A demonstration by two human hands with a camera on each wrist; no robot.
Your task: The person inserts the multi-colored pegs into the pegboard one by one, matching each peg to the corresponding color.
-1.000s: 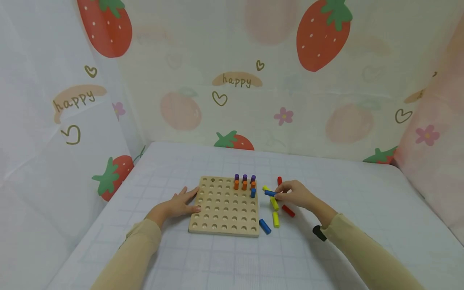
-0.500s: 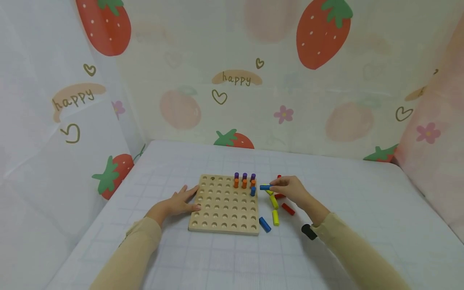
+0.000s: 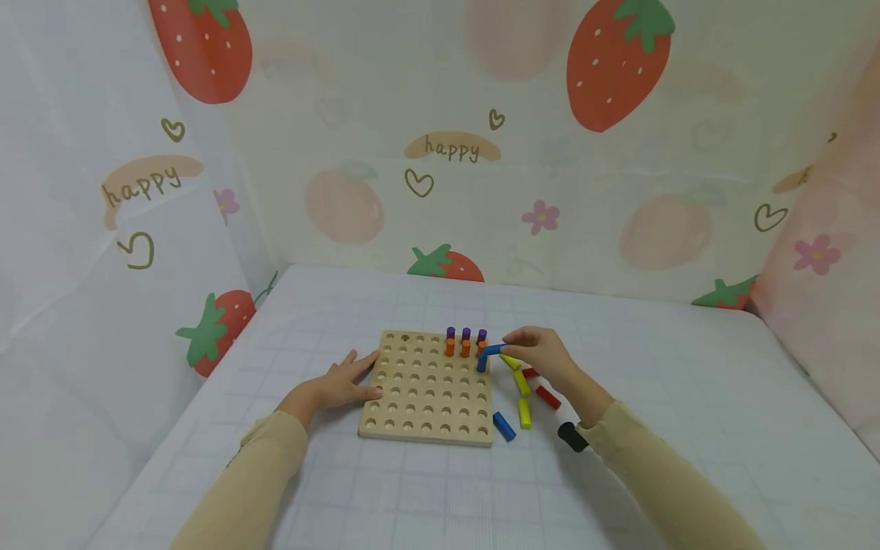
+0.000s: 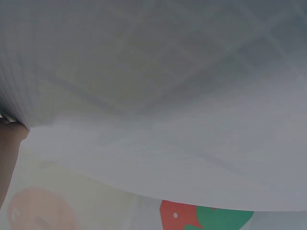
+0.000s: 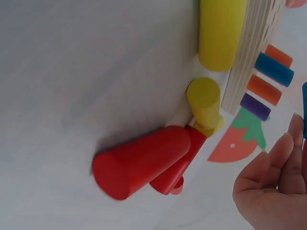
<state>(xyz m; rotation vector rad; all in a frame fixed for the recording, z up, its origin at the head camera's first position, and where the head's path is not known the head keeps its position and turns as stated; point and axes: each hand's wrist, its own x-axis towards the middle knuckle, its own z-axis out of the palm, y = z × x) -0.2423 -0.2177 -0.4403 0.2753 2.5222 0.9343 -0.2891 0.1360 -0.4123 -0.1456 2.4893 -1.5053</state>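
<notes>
A square wooden pegboard point(image 3: 426, 438) with rows of round holes lies on the table in the head view. My left hand point(image 3: 338, 384) rests at its left edge, fingers spread and thumb on top. Between thumb and fingers my right hand point(image 3: 546, 357) pinches a blue peg point(image 3: 493, 350), held sideways over the board's right edge. Below that peg another blue peg point(image 3: 481, 364) stands in the right-hand column. Three purple pegs point(image 3: 466, 334) stand in the back row, with three orange pegs point(image 3: 465, 349) in front. The right wrist view catches only a sliver of the held blue peg point(image 5: 305, 110).
Right of the board lie loose yellow pegs point(image 3: 525, 413), red pegs point(image 3: 548, 397) and a blue peg point(image 3: 504, 426). A black wrist device point(image 3: 572, 437) hangs under the right sleeve. A strawberry-print curtain point(image 3: 440, 214) stands behind the table. The left wrist view shows mostly white cloth point(image 4: 144, 153).
My right hand has carried the blue peg leftward from above the loose pegs to the board's right edge. The left hand has stayed on the board.
</notes>
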